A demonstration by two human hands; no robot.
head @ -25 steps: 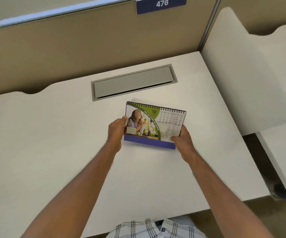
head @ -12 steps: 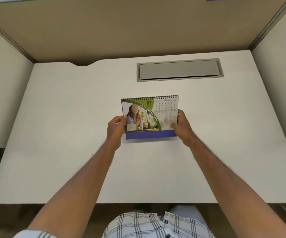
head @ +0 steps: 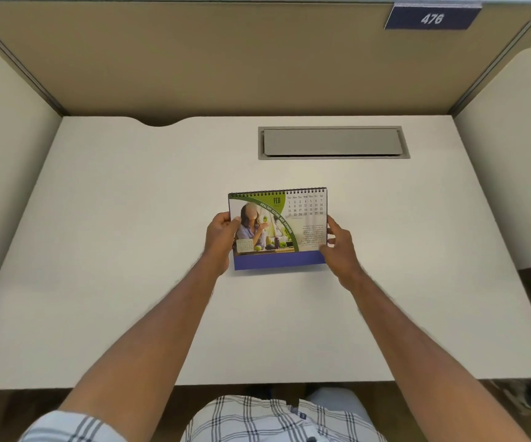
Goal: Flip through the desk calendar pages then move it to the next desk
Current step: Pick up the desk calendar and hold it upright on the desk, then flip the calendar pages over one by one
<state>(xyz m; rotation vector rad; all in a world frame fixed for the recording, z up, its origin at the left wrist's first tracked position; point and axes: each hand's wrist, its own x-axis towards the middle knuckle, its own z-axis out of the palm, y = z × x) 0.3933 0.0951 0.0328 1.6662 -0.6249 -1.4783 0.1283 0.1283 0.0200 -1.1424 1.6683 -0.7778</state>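
A spiral-bound desk calendar (head: pixel 278 229) stands near the middle of the white desk (head: pixel 130 250). Its front page shows FEB, a green photo panel on the left and a date grid on the right, above a blue base strip. My left hand (head: pixel 221 239) grips the calendar's left edge, thumb on the page. My right hand (head: pixel 337 245) holds its right edge, fingers at the lower right corner of the page. Whether the base rests on the desk or hovers just above it, I cannot tell.
A grey cable-tray lid (head: pixel 332 142) is set into the desk behind the calendar. Tan partition walls (head: pixel 226 59) enclose the back, with a blue plate reading 476 (head: pixel 431 18) at top right. White side dividers (head: pixel 6 161) stand left and right.
The view has swung left so the desk now sits centred. The calendar, held by both hands throughout, has turned from tilted to square with the desk edge. The same February page faces me.
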